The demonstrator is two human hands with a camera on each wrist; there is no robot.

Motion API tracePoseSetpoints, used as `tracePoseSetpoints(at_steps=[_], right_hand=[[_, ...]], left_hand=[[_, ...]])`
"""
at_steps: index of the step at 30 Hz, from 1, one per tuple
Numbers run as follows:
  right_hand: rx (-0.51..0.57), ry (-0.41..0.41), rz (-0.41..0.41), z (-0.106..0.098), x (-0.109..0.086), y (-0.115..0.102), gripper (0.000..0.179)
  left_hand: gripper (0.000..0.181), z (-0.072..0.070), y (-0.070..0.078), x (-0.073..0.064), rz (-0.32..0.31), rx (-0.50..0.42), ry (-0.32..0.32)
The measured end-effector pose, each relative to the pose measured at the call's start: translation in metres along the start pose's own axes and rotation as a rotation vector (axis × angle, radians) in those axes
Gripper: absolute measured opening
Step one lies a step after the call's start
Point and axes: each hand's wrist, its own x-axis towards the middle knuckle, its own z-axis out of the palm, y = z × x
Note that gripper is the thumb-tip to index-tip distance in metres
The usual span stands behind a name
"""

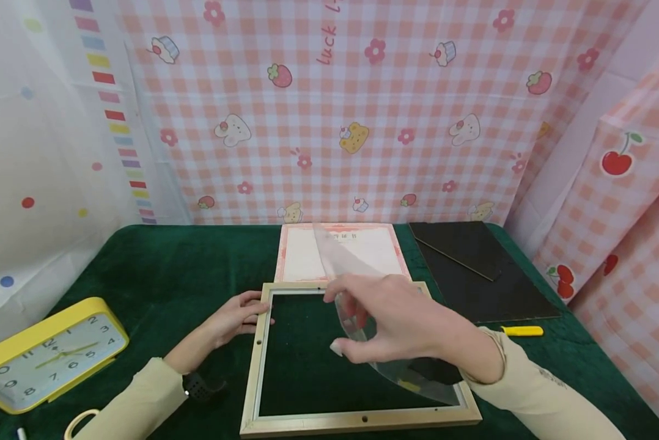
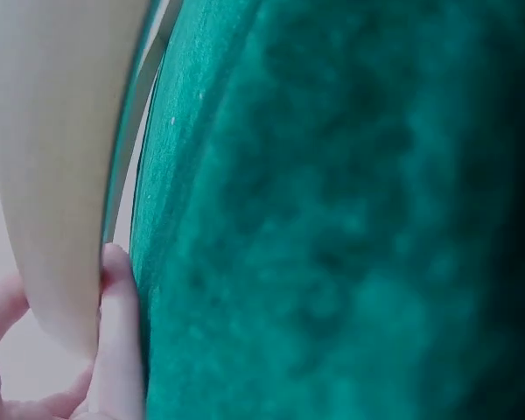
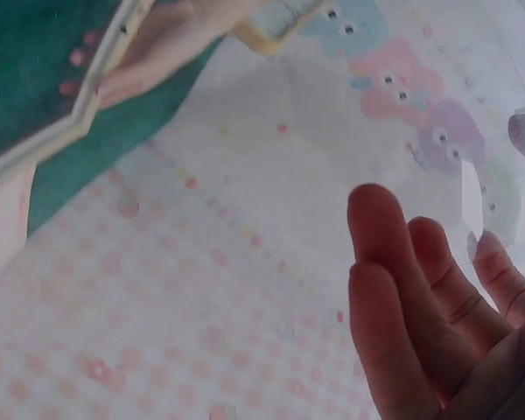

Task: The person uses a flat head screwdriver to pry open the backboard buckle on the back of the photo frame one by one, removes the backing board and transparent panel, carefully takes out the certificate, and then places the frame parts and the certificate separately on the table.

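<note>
My left hand [image 1: 247,315] grips the left side of a pale wooden picture frame [image 1: 255,366] lying on the green cloth. In the left wrist view, its fingers [image 2: 120,341] wrap round the frame's side bar [image 2: 57,157]. Above the frame's right half, my right hand [image 1: 392,318] holds a bent, see-through plastic sheet [image 1: 335,250], fingers curled down and thumb spread. The sheet rises past the frame's far edge and dips toward its near right corner. The right wrist view shows fingers [image 3: 389,306], with the frame [image 3: 87,101] and left hand [image 3: 162,48] beyond.
A red-bordered certificate [image 1: 302,253] lies behind the frame. To its right is a black backing board [image 1: 505,293] with a strut, near a yellow handle [image 1: 522,331]. A yellow clock [image 1: 54,354] stands at left, beside a cream loop [image 1: 79,421] partly hidden by the sleeve.
</note>
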Motion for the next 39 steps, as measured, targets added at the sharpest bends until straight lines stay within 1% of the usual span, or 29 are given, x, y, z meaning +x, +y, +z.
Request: tracePoseSetpoints(at_steps=[3, 7, 10, 13, 16, 17, 20, 22, 24, 25, 27, 29, 32, 34, 36, 39], right_hand=[[0.046, 0.029, 0.014, -0.008, -0.008, 0.003, 0.041], [0.077, 0.086, 0.012, -0.017, -0.02, 0.008, 0.04], [0.108, 0.142, 0.028, -0.029, -0.031, 0.01, 0.038], [0.136, 0.219, 0.058, -0.043, -0.045, 0.011, 0.037], [0.182, 0.275, 0.118, -0.061, -0.062, 0.014, 0.034], [0.218, 0.288, 0.142, -0.068, -0.068, 0.015, 0.032], [0.397, 0.299, 0.206, -0.09, -0.089, 0.022, 0.026], [0.502, 0.293, 0.23, -0.105, -0.104, 0.028, 0.026], [0.605, 0.272, 0.222, -0.118, -0.12, 0.036, 0.03], [0.613, 0.268, 0.229, -0.124, -0.127, 0.039, 0.033], [0.617, 0.283, 0.235, -0.131, -0.142, 0.044, 0.042], [0.516, 0.312, 0.289, -0.137, -0.156, 0.048, 0.051], [0.293, 0.38, 0.424, -0.143, -0.175, 0.051, 0.058], [0.168, 0.393, 0.524, -0.146, -0.187, 0.055, 0.058], [0.119, 0.416, 0.57, -0.147, -0.197, 0.06, 0.055], [0.101, 0.431, 0.6, -0.147, -0.208, 0.069, 0.052]], left_hand=[[0.055, -0.001, 0.002, -0.001, 0.008, 0.069, 0.009], [0.056, -0.002, 0.004, -0.002, 0.022, 0.141, 0.009], [0.055, -0.002, 0.004, -0.001, 0.028, 0.159, 0.002], [0.053, -0.003, 0.003, 0.0, 0.03, 0.161, 0.003], [0.052, -0.003, 0.003, 0.001, 0.031, 0.16, 0.002], [0.052, -0.004, 0.003, 0.002, 0.032, 0.162, -0.002], [0.053, -0.004, 0.003, 0.002, 0.037, 0.174, -0.016], [0.054, -0.005, 0.004, 0.002, 0.046, 0.189, -0.029], [0.055, -0.005, 0.005, 0.001, 0.053, 0.207, -0.037], [0.056, -0.005, 0.005, 0.001, 0.056, 0.217, -0.04], [0.056, -0.005, 0.006, 0.001, 0.06, 0.231, -0.042], [0.056, -0.005, 0.007, 0.0, 0.062, 0.242, -0.037], [0.055, -0.004, 0.008, 0.0, 0.073, 0.258, -0.031], [0.053, -0.002, 0.01, 0.0, 0.084, 0.282, -0.019], [0.052, 0.0, 0.012, -0.001, 0.099, 0.314, 0.002], [0.051, 0.005, 0.015, -0.003, 0.115, 0.366, 0.047]])
